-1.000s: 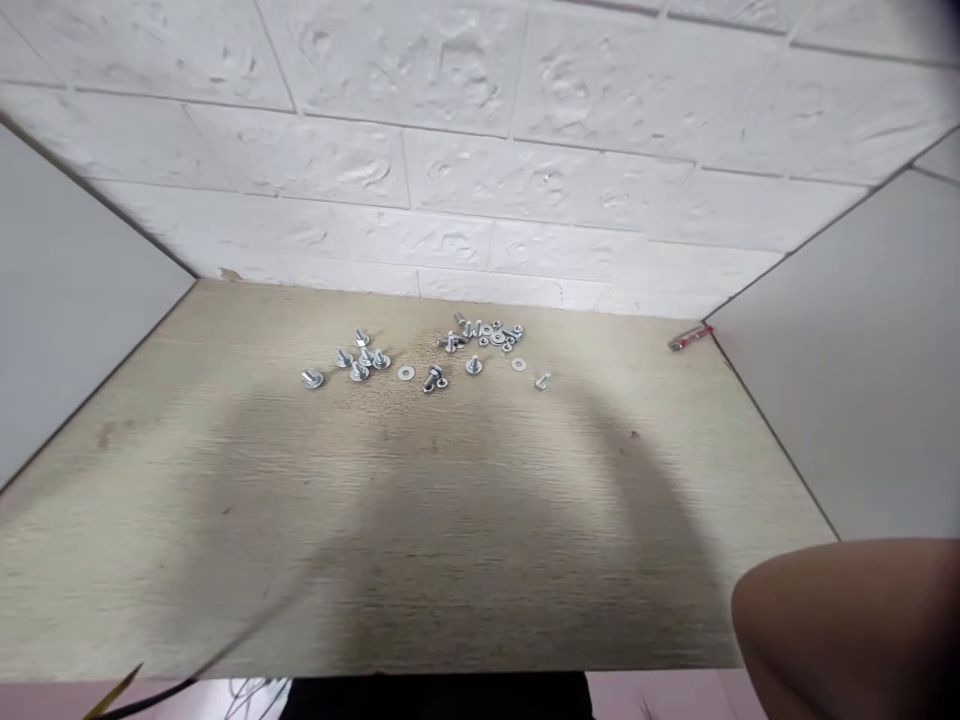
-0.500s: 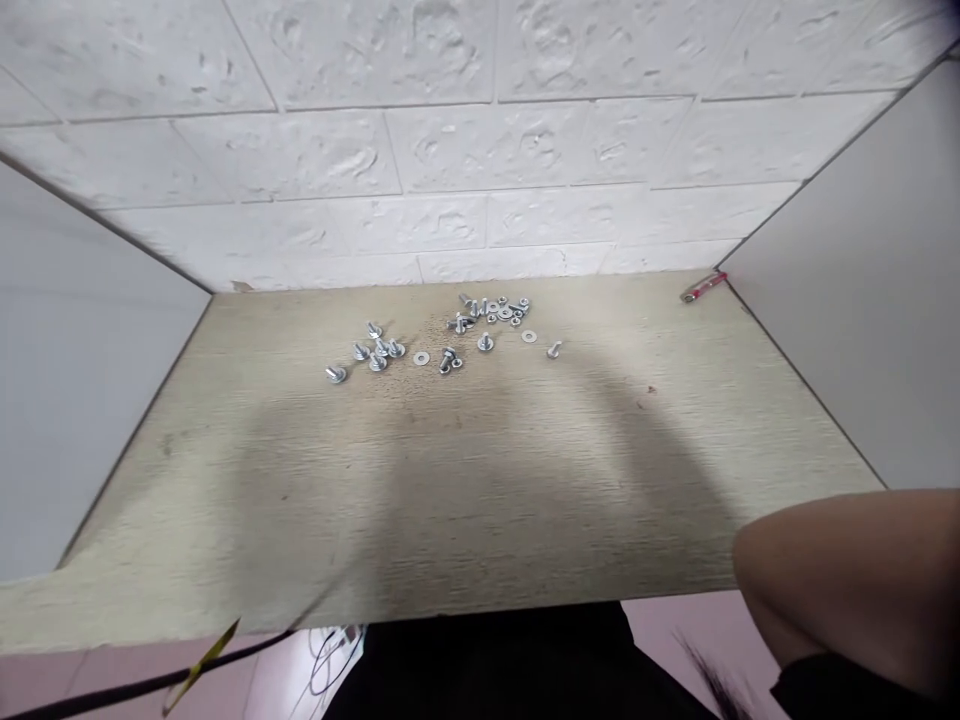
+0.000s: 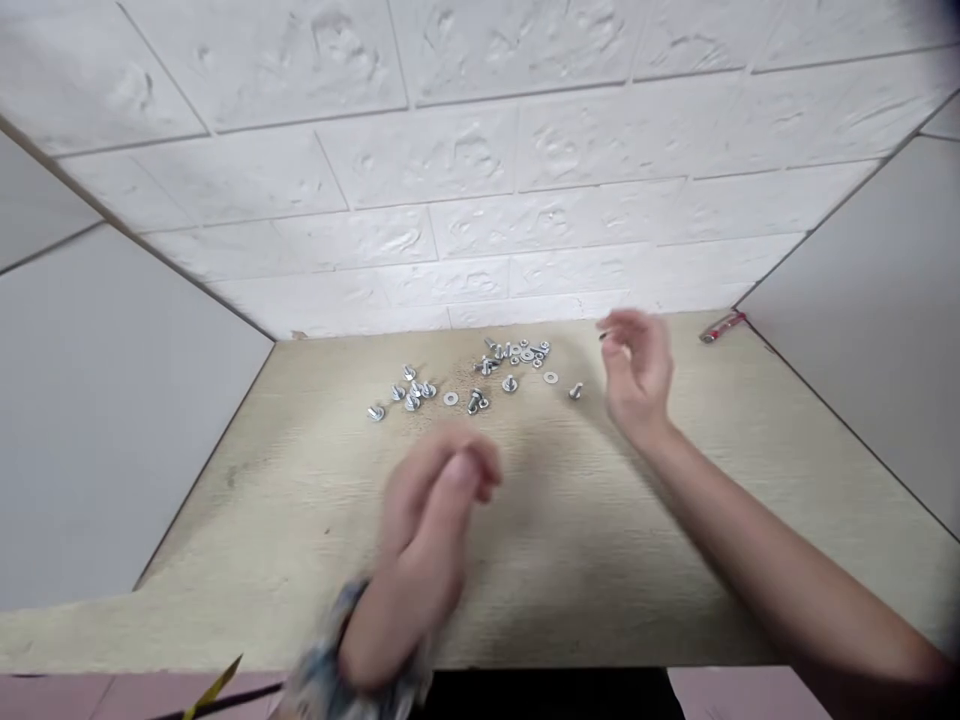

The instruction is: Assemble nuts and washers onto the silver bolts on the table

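Observation:
My left hand [image 3: 435,515] hovers over the front middle of the board, blurred. Its fingers are curled with the thumb pressed against them, and whatever lies inside is hidden. Above the board at the right, my right hand [image 3: 637,370] has thumb and forefinger brought together, with a tiny dark spot at the tips that I cannot make out. Beyond the left hand lie a loose flat washer [image 3: 450,399] and a bolt with a nut [image 3: 476,402]. A single bolt [image 3: 576,391] lies left of my right hand, near another flat washer [image 3: 550,378].
Several bolts with washers [image 3: 412,390] stand grouped at the left. A pile of bolts, nuts and washers [image 3: 517,352] lies near the white brick-patterned wall [image 3: 472,240]. A red-handled tool [image 3: 722,327] rests in the far right corner. Grey panels [image 3: 127,420] flank the board.
Both hands have come into view over the board, where only an arm showed at the lower right before. The view has tilted and shifted; the hardware looks unmoved on the board.

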Available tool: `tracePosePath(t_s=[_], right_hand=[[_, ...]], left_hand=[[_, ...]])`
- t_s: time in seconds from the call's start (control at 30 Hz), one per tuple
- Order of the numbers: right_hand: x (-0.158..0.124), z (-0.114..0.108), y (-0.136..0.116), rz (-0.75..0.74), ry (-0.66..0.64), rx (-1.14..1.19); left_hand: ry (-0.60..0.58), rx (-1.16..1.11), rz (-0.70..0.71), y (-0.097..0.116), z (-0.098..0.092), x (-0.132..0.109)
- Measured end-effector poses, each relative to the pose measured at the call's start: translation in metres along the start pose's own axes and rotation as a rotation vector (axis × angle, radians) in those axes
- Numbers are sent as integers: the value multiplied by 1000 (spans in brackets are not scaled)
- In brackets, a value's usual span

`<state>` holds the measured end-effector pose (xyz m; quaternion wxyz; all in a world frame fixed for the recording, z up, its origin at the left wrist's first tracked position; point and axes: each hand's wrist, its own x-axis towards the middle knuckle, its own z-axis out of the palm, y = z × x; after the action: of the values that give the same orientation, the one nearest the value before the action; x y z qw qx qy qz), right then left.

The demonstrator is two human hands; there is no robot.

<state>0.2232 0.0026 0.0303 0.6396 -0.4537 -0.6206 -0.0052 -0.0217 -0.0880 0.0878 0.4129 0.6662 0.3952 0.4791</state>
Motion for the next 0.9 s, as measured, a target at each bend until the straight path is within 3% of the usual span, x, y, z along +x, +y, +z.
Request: tracePosePath(t_s=[0.1, 0.2, 0.37, 0.63, 0.8, 0.9], right_hand=[[-20, 8, 24, 30, -198, -208], [-28, 8, 37, 83, -335, -292], [-29, 8, 38, 237, -558, -406], [-21, -7, 36, 333, -837, -290], [-17, -17, 50, 464, -861, -117], [-22, -13, 55, 546, -755, -62]], left_hand=[[-67, 110, -77, -31, 28, 59], [-27, 213, -65, -66, 47, 86], [-17, 306, -48, -101, 52, 88], [-76, 300, -117, -105, 48, 92], [-186, 353, -81, -106, 50, 90], [-220, 370, -71, -106, 52, 88]])
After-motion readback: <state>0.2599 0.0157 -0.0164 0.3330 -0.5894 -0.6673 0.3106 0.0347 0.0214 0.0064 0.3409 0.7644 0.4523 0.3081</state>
